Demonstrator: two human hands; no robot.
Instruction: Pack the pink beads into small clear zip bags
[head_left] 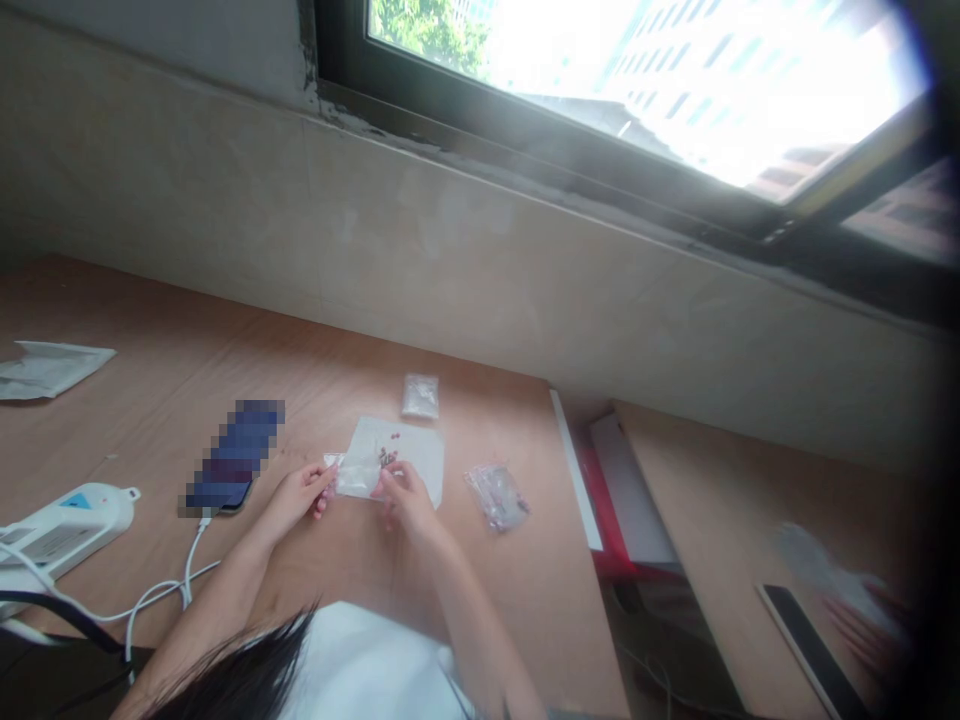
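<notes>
Bag, clear, overlaps white sheet on table, pinched in grip of left hand. Right hand is beside small dark pieces; can't tell if its grip is pressed together.

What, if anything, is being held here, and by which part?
The left hand pinches a clear bag by its left edge. The right hand is beside the small dark pieces; whether it grips anything cannot be told.

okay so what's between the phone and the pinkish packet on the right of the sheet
In the head view, the left hand, a clear bag at its fingertips, the white sheet with small dark pieces, and the right hand.
</notes>
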